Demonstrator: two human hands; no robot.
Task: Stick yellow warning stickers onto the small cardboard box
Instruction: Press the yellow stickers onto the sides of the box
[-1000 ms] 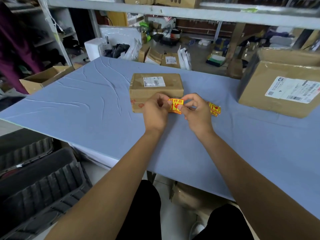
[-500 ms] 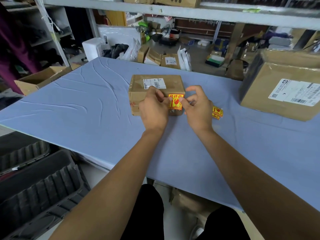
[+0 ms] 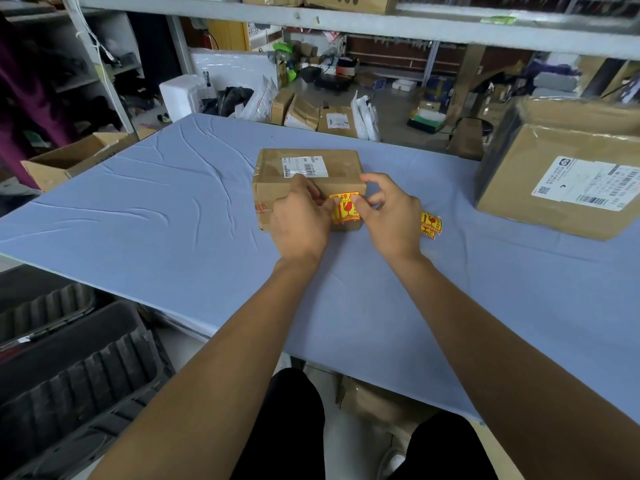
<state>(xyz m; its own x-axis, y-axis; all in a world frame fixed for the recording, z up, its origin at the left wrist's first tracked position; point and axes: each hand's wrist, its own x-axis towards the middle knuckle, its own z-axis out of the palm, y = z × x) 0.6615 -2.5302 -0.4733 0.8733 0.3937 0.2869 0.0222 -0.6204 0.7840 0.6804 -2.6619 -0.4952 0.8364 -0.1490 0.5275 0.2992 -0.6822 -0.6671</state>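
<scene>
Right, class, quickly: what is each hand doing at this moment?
Left hand: fingertips pressing the yellow sticker onto the small box.
Right hand: pinching the sticker's right edge against the box.

Blue-covered table (image 3: 145, 216), its cloth creased toward the far left corner. Large cardboard box (image 3: 568, 174) at the right edge, bearing a white shipping label (image 3: 585, 183) on its near face. Open carton (image 3: 74, 157) just off the left edge. Black ribbed bins (image 3: 76, 372) below the near left corner. Small parcels (image 3: 311, 116) and white bags (image 3: 363, 117) beyond the far edge.
</scene>
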